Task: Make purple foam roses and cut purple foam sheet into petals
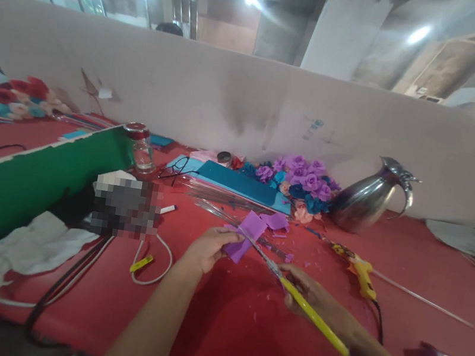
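Note:
My left hand [212,247] pinches a folded-looking piece of purple paper [248,237] between thumb and fingers, above the red tabletop. Coming from the right, my right hand [303,288] is closed around a long, slim tool with a yellow handle [315,316] and a narrow grey front part. Its front end lies across the purple paper; its exact kind is hard to make out. Another purple paper piece [276,221] rests just beyond, with small purple scraps scattered around it. Thin clear-looking sticks lie behind the paper.
Paper flowers [309,177], blue sheets [237,182] and eyeglasses [180,170] are at the back. A metal jug [367,198] stands right of them, with a yellow glue gun [362,273] in front. Left are a glass jar [141,151], a green panel [37,188] and a white cord [167,263].

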Motion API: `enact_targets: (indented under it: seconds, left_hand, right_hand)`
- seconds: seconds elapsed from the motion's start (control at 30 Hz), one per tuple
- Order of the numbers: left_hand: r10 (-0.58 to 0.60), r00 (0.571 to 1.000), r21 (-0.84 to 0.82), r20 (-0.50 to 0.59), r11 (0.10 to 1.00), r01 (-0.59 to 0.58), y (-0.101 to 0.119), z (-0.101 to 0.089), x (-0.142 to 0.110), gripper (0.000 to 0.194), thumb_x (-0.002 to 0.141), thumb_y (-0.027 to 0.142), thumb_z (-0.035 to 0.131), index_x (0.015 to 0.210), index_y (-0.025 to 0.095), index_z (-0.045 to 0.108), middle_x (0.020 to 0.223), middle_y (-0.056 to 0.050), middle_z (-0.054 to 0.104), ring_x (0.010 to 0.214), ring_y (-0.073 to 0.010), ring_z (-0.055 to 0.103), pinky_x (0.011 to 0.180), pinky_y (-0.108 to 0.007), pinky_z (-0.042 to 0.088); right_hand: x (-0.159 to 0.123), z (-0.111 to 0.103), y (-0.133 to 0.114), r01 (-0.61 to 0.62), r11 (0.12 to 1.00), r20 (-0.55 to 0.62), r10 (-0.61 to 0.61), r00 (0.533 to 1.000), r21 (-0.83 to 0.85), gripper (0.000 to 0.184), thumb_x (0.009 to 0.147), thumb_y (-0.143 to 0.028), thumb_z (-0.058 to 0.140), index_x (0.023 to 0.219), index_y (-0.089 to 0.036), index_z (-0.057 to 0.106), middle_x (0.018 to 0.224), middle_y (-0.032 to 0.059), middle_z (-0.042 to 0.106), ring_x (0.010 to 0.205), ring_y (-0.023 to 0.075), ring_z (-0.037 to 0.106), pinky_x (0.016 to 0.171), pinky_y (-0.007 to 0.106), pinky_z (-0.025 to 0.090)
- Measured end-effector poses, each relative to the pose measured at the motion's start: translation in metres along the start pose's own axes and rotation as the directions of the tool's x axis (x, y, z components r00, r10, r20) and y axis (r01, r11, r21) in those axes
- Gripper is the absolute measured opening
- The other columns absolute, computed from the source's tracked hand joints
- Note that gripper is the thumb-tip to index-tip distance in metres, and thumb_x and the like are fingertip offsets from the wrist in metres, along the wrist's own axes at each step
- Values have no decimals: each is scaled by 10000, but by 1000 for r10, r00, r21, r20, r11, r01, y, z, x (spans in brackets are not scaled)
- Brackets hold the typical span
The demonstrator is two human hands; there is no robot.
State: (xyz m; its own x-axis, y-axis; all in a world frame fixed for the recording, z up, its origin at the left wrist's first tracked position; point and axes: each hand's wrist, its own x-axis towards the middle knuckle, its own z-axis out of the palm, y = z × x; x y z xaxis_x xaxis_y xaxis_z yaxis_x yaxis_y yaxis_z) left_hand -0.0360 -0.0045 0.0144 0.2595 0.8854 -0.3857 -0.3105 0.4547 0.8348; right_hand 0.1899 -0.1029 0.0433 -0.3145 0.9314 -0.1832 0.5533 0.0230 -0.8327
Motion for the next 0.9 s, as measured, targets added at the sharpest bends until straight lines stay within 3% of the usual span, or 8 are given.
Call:
enact_targets:
  seconds: [0.43,0.67,0.9]
  left_hand:
    - [-47,999,-5,4,999,47,3,2,-6,221,504,209,768,700,134,698,634,-28,673,566,-120,581,551,-238,450]
    - [-8,999,0,45,1000,8,0,0,-2,236,472,228,794,658,123,692,631,-30,669,578,-118,587,573,-236,456]
    - [-10,999,28,50,1000,9,0,2,-4,258,443,237,811,652,124,709,629,-36,679,579,-115,584,569,-224,451]
  right_hand:
    - [4,2,-6,-41,987,-45,35,998,-153,375,797,-420,555,1120,-235,603,895,36,691,820,242,638,716,312,499]
    - [-4,-10,-12,-44,983,16,48,999,-179,569,809,-483,508,1293,-185,475,1256,129,575,1105,299,567,925,401,462]
    - [-2,-10,-6,-50,994,48,55,997,-98,601,801,-542,516,1306,-219,465,1240,119,585,1110,315,565,907,421,485]
